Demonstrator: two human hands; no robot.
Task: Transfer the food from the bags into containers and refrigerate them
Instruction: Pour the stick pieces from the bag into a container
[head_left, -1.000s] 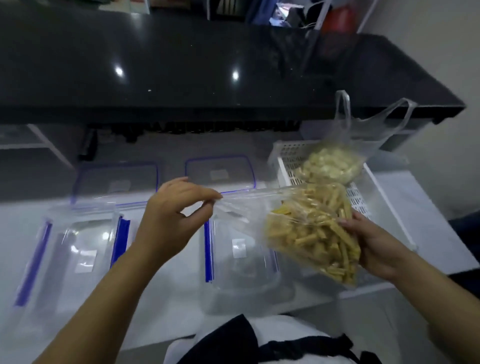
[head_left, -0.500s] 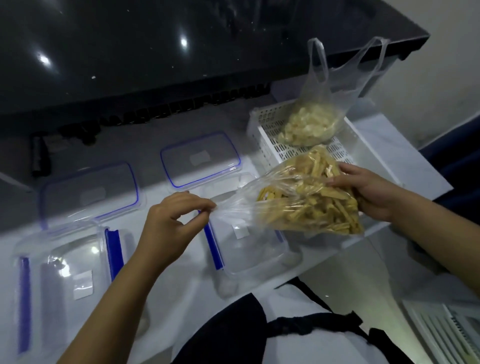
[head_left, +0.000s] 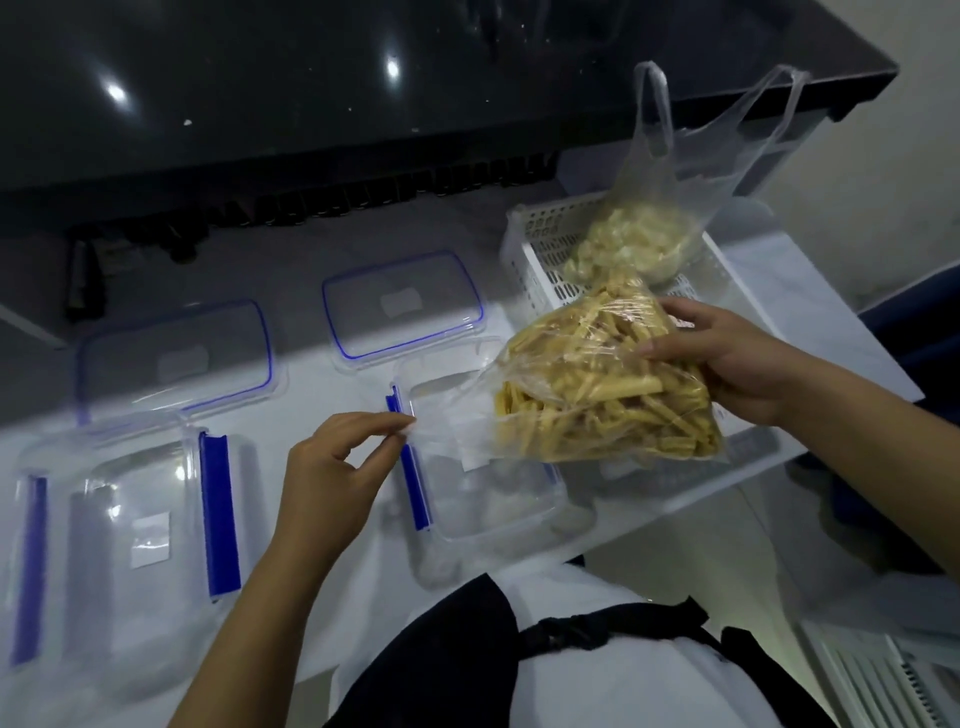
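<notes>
Over the right container (head_left: 483, 467), a clear bag of yellow food sticks (head_left: 602, 395) is held in the air, lying on its side with the mouth pointing to the left. The right hand (head_left: 737, 364) grips the full end of this bag, fingers curled over the top and the thumb under it. The left hand (head_left: 332, 478) pinches the thin open edge of the bag between thumb and forefinger, just above the blue clip (head_left: 413, 478) on the left wall of that container. The sticks are all inside the bag; the container below looks to hold no food, only a small white label on its bottom.

A second clear container (head_left: 130, 525) stands further to the left on the white table (head_left: 332, 587), also with only a label in it, and blue clips on both of its sides. Behind each container lies one clear lid with a blue seal: the left lid (head_left: 171, 358) and the right lid (head_left: 402, 306). They are near each other but not touching.

To the right, a white perforated basket (head_left: 540, 244) holds a second bag, with handles (head_left: 639, 244) standing up, filled with pale pieces. The basket reaches close to the right edge of the table. A black countertop (head_left: 363, 93) hangs over the back of the table. Between the two containers is a free strip of table, where the left forearm crosses.
</notes>
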